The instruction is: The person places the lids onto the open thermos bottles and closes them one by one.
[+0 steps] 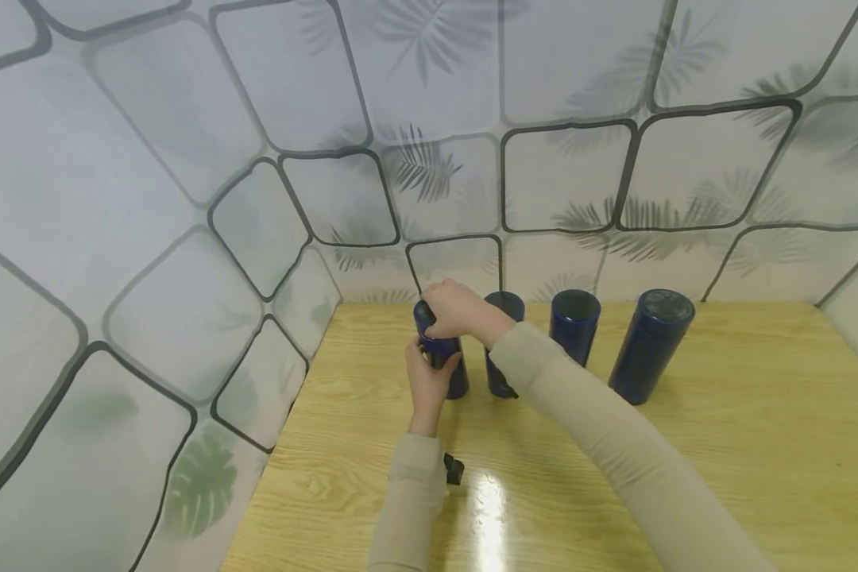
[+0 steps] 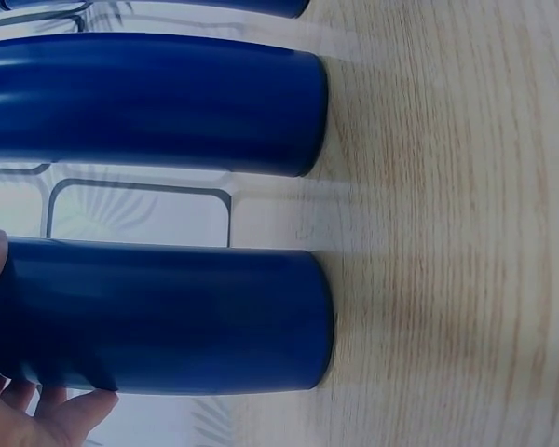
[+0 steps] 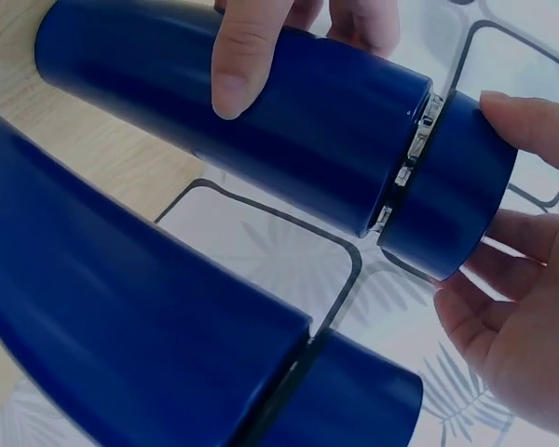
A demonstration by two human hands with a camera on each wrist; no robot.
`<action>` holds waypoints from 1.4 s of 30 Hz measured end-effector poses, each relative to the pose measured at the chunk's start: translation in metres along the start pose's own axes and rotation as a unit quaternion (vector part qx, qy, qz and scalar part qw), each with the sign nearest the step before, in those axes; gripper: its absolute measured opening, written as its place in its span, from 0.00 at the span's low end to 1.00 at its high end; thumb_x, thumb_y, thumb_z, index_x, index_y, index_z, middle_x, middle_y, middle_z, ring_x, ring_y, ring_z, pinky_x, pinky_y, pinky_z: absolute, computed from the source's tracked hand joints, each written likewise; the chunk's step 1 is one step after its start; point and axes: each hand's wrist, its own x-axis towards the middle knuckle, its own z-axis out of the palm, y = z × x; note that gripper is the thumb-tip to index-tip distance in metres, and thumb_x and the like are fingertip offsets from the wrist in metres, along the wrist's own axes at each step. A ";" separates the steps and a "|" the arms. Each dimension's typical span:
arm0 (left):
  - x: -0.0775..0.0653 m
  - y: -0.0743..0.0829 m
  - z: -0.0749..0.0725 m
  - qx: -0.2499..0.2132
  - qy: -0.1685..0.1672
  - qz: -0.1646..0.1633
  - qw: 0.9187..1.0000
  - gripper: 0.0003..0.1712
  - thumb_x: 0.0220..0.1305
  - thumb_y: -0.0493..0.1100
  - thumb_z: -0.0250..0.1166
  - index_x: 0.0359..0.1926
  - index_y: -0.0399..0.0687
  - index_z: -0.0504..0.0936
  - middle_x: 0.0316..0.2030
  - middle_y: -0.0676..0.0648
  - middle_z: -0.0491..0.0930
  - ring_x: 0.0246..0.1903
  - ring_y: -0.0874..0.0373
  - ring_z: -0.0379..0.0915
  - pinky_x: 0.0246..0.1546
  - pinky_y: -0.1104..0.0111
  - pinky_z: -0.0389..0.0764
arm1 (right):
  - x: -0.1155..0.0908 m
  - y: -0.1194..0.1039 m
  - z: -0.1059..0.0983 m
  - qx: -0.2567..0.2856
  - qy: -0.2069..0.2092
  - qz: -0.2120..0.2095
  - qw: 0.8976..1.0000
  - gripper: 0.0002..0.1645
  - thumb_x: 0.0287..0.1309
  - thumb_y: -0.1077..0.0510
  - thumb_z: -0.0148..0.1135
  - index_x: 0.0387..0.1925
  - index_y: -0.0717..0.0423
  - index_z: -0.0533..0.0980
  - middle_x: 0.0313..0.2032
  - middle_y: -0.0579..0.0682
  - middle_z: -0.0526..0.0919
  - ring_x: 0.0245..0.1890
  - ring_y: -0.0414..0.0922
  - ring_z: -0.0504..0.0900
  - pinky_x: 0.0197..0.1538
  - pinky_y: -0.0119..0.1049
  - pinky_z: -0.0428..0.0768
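Note:
A dark blue, thermos-like cylinder (image 1: 459, 383) stands upright on the table at the far left of the row. My left hand (image 1: 431, 380) grips its body, thumb on one side and fingers on the other. Over its top, my right hand (image 1: 457, 308) holds the blue lid (image 3: 455, 186) between thumb and fingers. In the right wrist view a narrow gap with a shiny, clear-looking ring (image 3: 415, 149) shows between lid and body. The left wrist view shows the cylinder's base (image 2: 312, 321) down on the wood.
More blue cylinders stand to the right: one close by (image 1: 499, 373), partly behind my right forearm, another (image 1: 575, 326), and a last one (image 1: 643, 357) with a glossy top. The wooden table (image 1: 743, 445) meets a patterned wall (image 1: 565, 175) behind and at left.

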 end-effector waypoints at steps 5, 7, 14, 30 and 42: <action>0.000 0.000 -0.001 0.009 0.002 0.004 1.000 0.37 0.48 0.40 0.68 0.56 0.37 0.59 0.51 0.37 0.62 0.52 0.45 0.61 0.52 0.52 0.64 | 0.002 -0.005 0.000 -0.069 0.026 0.024 0.997 0.37 0.46 0.36 0.59 0.47 0.61 0.71 0.41 0.54 0.75 0.42 0.50 0.73 0.44 0.40 0.73; 0.000 0.000 -0.001 0.012 0.004 0.003 1.000 0.38 0.48 0.41 0.68 0.56 0.36 0.59 0.51 0.37 0.62 0.52 0.45 0.61 0.52 0.52 0.64 | 0.003 -0.006 0.000 -0.095 0.032 0.039 0.994 0.40 0.44 0.30 0.55 0.45 0.60 0.72 0.39 0.53 0.76 0.40 0.50 0.74 0.43 0.39 0.74; -0.001 0.001 0.000 0.015 -0.002 0.003 1.000 0.37 0.48 0.40 0.68 0.55 0.36 0.59 0.51 0.37 0.61 0.53 0.45 0.60 0.54 0.54 0.63 | 0.004 0.003 -0.002 -0.052 -0.015 0.016 0.998 0.41 0.49 0.37 0.55 0.59 0.57 0.63 0.55 0.54 0.68 0.52 0.51 0.67 0.51 0.46 0.68; 0.000 0.001 0.002 0.020 0.012 0.014 1.000 0.36 0.47 0.39 0.69 0.54 0.35 0.60 0.48 0.37 0.63 0.50 0.45 0.62 0.52 0.55 0.65 | 0.003 0.005 -0.004 -0.050 0.002 0.036 0.998 0.43 0.45 0.29 0.52 0.49 0.60 0.70 0.44 0.54 0.75 0.41 0.50 0.74 0.42 0.44 0.74; 0.000 0.002 0.001 0.017 0.006 -0.003 1.000 0.36 0.48 0.40 0.68 0.55 0.36 0.59 0.50 0.37 0.62 0.52 0.46 0.61 0.53 0.57 0.64 | 0.006 0.005 -0.004 -0.018 0.004 0.018 1.000 0.26 0.44 0.36 0.59 0.27 0.56 0.75 0.28 0.48 0.75 0.28 0.44 0.73 0.31 0.38 0.74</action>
